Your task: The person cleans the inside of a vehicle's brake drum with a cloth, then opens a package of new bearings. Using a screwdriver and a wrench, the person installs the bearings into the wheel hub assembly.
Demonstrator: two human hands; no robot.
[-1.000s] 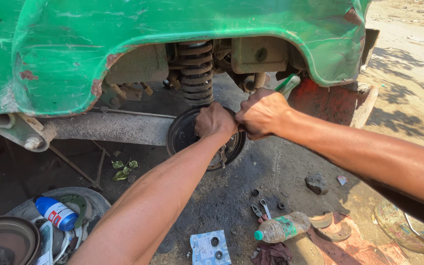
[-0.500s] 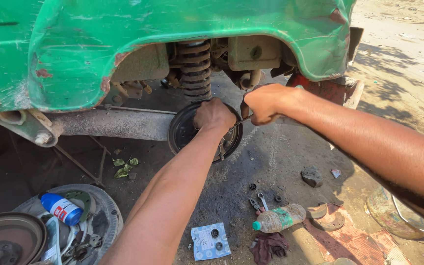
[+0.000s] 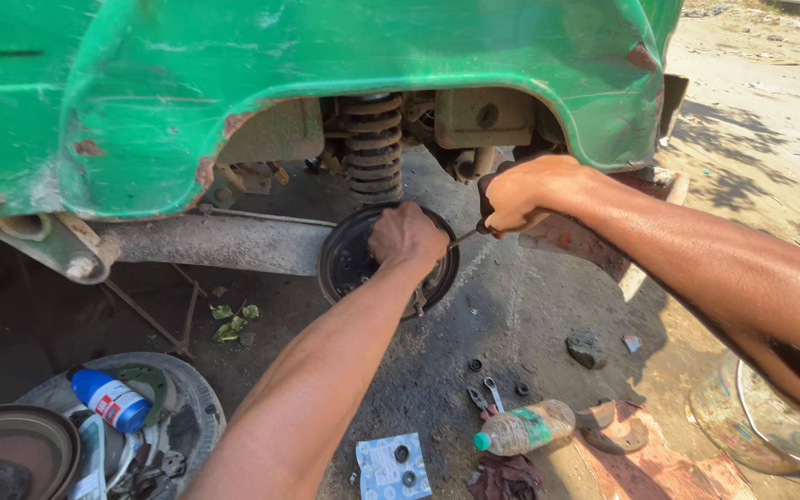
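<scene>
Hub plate (image 3: 349, 264) sitting mid-frame under green body (image 3: 233, 83) w/ spring (image 3: 372, 148) above; left hand (image 3: 406, 239) is pressing closed on it, right hand (image 3: 520, 194) is clamping a tool (image 3: 465, 237) just beside.

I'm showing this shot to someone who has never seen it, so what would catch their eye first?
The green vehicle body fills the top, with a coil spring in the wheel arch. Below it the left hand presses on the round black brake plate, while the right hand grips a dark-handled tool beside it. A plastic bottle lies on the ground lower right.
</scene>
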